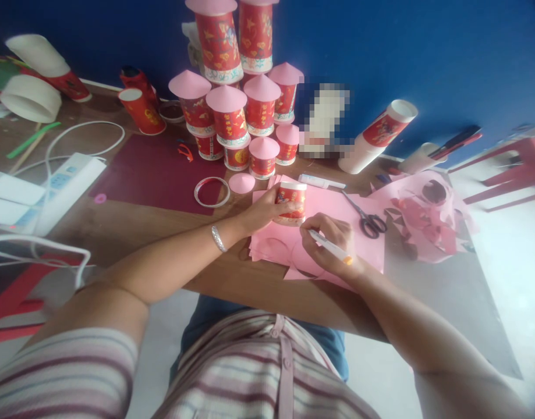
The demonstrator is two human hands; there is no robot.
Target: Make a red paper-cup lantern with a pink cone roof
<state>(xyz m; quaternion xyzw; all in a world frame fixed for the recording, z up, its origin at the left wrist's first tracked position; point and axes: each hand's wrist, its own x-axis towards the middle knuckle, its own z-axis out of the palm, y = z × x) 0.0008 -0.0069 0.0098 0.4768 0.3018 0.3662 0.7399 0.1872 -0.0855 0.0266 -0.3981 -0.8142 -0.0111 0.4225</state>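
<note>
My left hand (269, 208) is closed around a red paper cup (293, 201) with a white rim, which it keeps on the pink paper (267, 247). A white marker pen (330, 247) with an orange end sits in the grip of my right hand (330, 235), its tip pointing at the cup's lower edge. Whether the tip touches the cup cannot be made out. Round pencil-like outlines show on the paper below the cup. Right of my right hand lie dark-handled scissors (372, 224). A small pink paper cone (241, 183) and a white ring (212, 192) lie left of the cup.
Several red cups with pink cone roofs (226, 116) stand stacked against the blue wall. Pink paper scraps (428, 221) pile up at the right. At the left lie a white power strip (57, 189) with cables and a dark red sheet (158, 174). Stacked cups (381, 137) lean at the back.
</note>
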